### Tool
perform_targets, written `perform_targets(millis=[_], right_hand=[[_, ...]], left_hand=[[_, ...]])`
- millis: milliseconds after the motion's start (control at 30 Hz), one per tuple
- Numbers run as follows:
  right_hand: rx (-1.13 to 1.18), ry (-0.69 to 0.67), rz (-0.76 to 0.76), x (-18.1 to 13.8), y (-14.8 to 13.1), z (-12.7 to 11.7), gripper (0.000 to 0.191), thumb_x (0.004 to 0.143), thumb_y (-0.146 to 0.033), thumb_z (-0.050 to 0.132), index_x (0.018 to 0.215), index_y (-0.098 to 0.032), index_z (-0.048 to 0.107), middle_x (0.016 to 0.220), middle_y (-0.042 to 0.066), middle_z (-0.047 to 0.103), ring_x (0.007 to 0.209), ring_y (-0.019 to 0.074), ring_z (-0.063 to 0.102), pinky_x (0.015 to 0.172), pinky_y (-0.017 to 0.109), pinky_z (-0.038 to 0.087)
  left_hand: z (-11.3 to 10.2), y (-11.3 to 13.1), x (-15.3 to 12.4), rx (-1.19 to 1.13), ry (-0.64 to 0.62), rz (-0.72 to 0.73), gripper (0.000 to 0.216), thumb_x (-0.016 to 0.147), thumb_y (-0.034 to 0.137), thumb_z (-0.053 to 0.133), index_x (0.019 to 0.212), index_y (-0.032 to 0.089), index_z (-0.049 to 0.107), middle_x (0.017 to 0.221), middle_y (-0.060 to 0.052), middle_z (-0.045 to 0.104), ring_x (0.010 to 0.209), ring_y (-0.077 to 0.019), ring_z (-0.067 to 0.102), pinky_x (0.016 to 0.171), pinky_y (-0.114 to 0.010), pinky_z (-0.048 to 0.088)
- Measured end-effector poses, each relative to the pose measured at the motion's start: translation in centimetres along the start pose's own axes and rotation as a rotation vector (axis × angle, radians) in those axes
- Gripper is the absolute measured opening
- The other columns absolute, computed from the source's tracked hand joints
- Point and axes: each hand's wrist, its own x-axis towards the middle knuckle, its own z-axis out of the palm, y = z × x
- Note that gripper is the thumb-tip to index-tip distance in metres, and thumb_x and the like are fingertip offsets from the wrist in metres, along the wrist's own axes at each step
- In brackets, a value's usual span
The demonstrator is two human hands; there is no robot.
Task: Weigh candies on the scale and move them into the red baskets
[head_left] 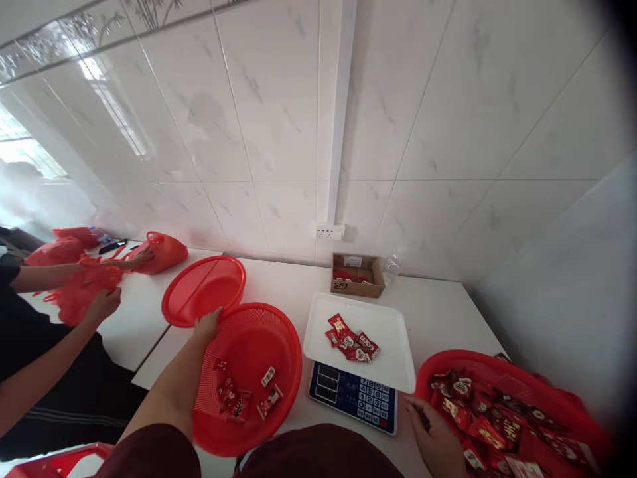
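Observation:
My left hand (209, 324) has its fingers closed over the far left rim of a round red plastic basket (253, 355), where it meets a second one. Several small red candy packets (237, 403) lie in that basket. On the right, my right hand (432, 431) is beside the near left edge of another red basket (428, 362), heaped with red wrapped packets (490, 425). Its thumb and forefinger are apart, with a dark gap between them; the other fingers are hidden. Between my hands is a digital scale (353, 398), its white tray (318, 338) bearing several red packets (352, 344).
Behind the tray, a small open cardboard box (358, 289) holds red packets, with clear plastic (393, 263) beside it. The second red basket (204, 292) stands behind the first. At left, a person (30, 358) handles red plastic bags (87, 285). A tiled wall borders the white table (279, 279).

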Motion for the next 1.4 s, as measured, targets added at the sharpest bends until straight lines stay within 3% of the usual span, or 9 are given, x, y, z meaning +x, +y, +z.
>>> perform_targets(millis=[300,567,900,1000,1133,1233,1333,1400], right_hand=[[-0.014,-0.021,0.039,0.0,0.3,0.0,0.038,0.069,-0.053,0.048,0.084,-0.024,0.068,0.094,0.008,0.073,0.088,0.0262,0.066,0.081,0.037,0.051],[-0.022,0.024,0.032,-0.1,0.3,0.2,0.038,0.069,-0.053,0.048,0.083,-0.025,0.068,0.092,0.008,0.073,0.086,0.0267,0.066,0.079,0.037,0.052],[-0.06,0.025,0.031,-0.1,-0.1,0.0,0.038,0.068,-0.052,0.047,0.082,-0.024,0.068,0.092,0.009,0.073,0.085,0.0268,0.066,0.076,0.036,0.052],[-0.046,0.014,0.034,-0.1,-0.2,0.0,0.037,0.068,-0.052,0.048,0.083,-0.024,0.068,0.093,0.009,0.073,0.086,0.0264,0.066,0.076,0.035,0.052],[-0.022,0.025,0.024,-0.1,-0.1,0.1,0.037,0.069,-0.052,0.048,0.083,-0.024,0.068,0.092,0.008,0.073,0.086,0.0256,0.066,0.076,0.035,0.052],[-0.028,0.041,0.011,-0.2,0.0,0.1,0.036,0.07,-0.051,0.048,0.084,-0.024,0.068,0.092,0.008,0.073,0.084,0.0252,0.066,0.076,0.035,0.052],[-0.035,0.038,0.0,-0.2,0.1,0.1,0.037,0.071,-0.051,0.048,0.085,-0.023,0.068,0.092,0.008,0.073,0.084,0.0247,0.066,0.074,0.034,0.052],[-0.027,0.031,-0.014,-0.2,0.2,0.1,0.037,0.072,-0.051,0.048,0.085,-0.022,0.068,0.092,0.008,0.073,0.083,0.0241,0.066,0.075,0.034,0.052]], left_hand=[[-1.6,2.0,1.4,0.126,0.028,0.255,0.062,0.076,-0.001,0.036,0.13,0.028,0.048,0.124,-0.006,0.058,0.125,-0.0206,0.043,0.112,-0.042,0.012],[-2.3,2.5,1.3,0.095,0.087,0.236,0.054,0.077,0.002,0.038,0.122,0.026,0.055,0.127,-0.006,0.057,0.134,-0.0237,0.031,0.112,-0.048,0.009],[1.2,10.6,1.2,-0.066,0.124,0.229,0.056,0.083,0.009,0.032,0.138,0.02,0.036,0.141,-0.013,0.042,0.132,-0.0243,0.036,0.11,-0.05,0.019],[1.6,11.8,0.7,-0.061,0.123,0.329,0.066,0.077,0.0,0.031,0.139,0.022,0.036,0.142,-0.008,0.043,0.132,-0.0207,0.036,0.111,-0.046,0.019],[2.1,12.4,-0.6,-0.018,0.102,0.502,0.074,0.072,-0.007,0.03,0.139,0.025,0.037,0.141,-0.001,0.045,0.136,-0.0157,0.029,0.115,-0.039,0.009],[2.6,11.6,-1.1,0.076,0.091,0.699,0.078,0.071,-0.009,0.031,0.14,0.027,0.035,0.144,0.002,0.041,0.137,-0.0152,0.025,0.116,-0.039,0.006],[2.7,9.9,-0.7,0.197,0.107,0.911,0.079,0.072,-0.009,0.031,0.142,0.027,0.031,0.144,0.001,0.04,0.137,-0.0176,0.027,0.115,-0.044,0.012],[2.6,8.8,-0.3,0.225,0.127,0.979,0.077,0.073,-0.009,0.032,0.142,0.028,0.031,0.143,0.001,0.042,0.136,-0.0183,0.03,0.114,-0.045,0.017]])
